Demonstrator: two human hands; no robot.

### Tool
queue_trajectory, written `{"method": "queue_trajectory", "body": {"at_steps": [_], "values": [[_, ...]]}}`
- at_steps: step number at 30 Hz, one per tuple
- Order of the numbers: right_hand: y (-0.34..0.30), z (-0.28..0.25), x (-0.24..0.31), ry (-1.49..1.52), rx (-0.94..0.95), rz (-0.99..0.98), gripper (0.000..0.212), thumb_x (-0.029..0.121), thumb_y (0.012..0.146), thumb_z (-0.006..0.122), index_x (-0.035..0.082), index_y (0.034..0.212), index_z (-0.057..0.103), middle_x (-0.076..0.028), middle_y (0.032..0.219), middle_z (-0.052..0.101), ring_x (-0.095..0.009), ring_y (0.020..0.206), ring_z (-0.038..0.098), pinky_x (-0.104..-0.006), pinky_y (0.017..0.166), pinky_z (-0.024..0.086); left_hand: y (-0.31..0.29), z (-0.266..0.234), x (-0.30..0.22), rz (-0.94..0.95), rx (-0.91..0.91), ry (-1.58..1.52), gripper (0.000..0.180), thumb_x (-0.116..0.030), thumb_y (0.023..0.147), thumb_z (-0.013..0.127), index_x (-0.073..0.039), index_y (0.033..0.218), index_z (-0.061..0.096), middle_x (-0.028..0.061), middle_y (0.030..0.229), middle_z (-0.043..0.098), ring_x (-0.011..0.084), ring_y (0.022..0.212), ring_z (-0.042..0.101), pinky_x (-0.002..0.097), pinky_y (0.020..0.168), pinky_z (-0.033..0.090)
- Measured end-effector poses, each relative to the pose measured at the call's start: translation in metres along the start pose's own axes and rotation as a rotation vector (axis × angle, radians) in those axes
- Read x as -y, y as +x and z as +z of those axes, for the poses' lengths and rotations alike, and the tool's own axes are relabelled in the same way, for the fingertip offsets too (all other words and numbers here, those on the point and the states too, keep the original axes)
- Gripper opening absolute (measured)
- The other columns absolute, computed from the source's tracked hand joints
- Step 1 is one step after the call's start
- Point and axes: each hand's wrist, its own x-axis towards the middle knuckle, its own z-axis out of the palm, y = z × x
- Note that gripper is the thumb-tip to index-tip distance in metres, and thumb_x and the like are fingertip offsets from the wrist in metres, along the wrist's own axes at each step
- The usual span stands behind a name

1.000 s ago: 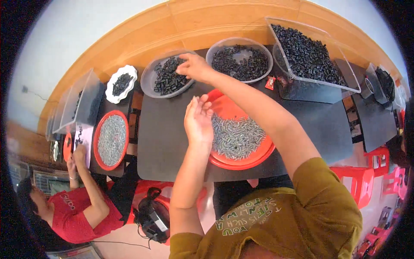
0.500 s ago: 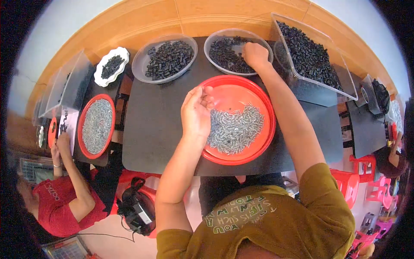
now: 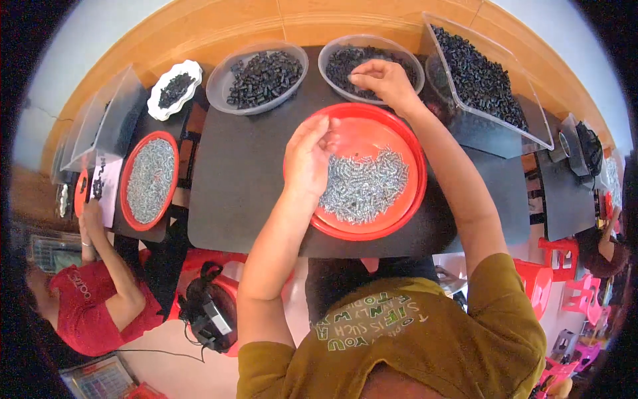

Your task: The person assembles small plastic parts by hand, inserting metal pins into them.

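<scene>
My left hand (image 3: 310, 157) hovers over the left rim of a red basin (image 3: 347, 134) that holds a heap of small silver metal pieces (image 3: 367, 189), perhaps screws or springs. Its fingers are curled in, palm turned up and inward, and what lies in them is hidden. Above the near edge of a clear round bowl (image 3: 413, 66), my right hand (image 3: 387, 83) has thumb and fingertips brought together. Anything between them is too small to make out. Small black cylindrical parts (image 3: 345, 61) fill this bowl.
To its left stands another clear bowl (image 3: 221, 100) of black parts. A large clear bin (image 3: 488, 136) of black parts stands at the right. On the left table are a white scalloped plate (image 3: 189, 72) and a red tray (image 3: 175, 186) of silver pieces, beside a person in red (image 3: 109, 302).
My right hand has lifted from the black parts and come left and nearer, its fingers now showing. My left hand stays curled over the basin. The whole view has shifted slightly.
</scene>
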Motion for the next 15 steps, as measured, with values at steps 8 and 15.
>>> {"method": "queue_trajectory", "body": {"at_steps": [8, 15], "values": [[-0.046, 0.041, 0.012, 0.160, 0.157, -0.115, 0.013, 0.013, 0.074, 0.057, 0.001, 0.078, 0.060, -0.005, 0.068, 0.059, -0.008, 0.064, 0.054, -0.0213, 0.059, 0.044, 0.006, -0.003, 0.004, 0.010, 0.101, 0.056, 0.014, -0.013, 0.077, 0.054, -0.006, 0.090, 0.053, 0.0059, 0.081, 0.058, 0.0116, 0.069, 0.054, 0.0217, 0.061, 0.043], [-0.059, 0.031, 0.023, -0.047, 0.118, -0.288, 0.018, 0.014, 0.076, 0.052, -0.001, 0.085, 0.058, -0.005, 0.068, 0.060, -0.012, 0.068, 0.056, -0.0250, 0.062, 0.045, 0.005, -0.003, 0.001, -0.034, 0.153, 0.007, 0.018, -0.009, 0.077, 0.053, -0.005, 0.094, 0.050, 0.0064, 0.081, 0.058, 0.0122, 0.068, 0.054, 0.0220, 0.060, 0.044]]}}
